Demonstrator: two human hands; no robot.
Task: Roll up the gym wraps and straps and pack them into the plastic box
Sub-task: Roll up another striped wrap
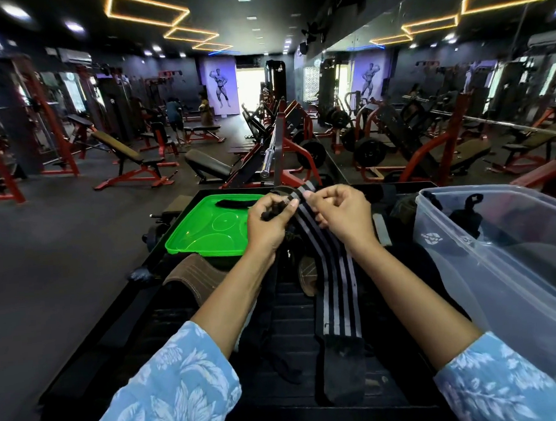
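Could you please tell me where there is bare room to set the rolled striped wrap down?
Free: the green lid, beyond the black strap at its far edge, and the clear plastic box's near end. Crowded: the middle, under both hands, with the striped wrap and brown belt.

One head-worn wide-angle view looks forward and down, close over the dark bench [294, 309]; the gym floor stretches toward 12 o'clock.

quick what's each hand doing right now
Left hand: pinching the black-and-grey striped elastic wrap at its top end.
Right hand: gripping the same wrap.
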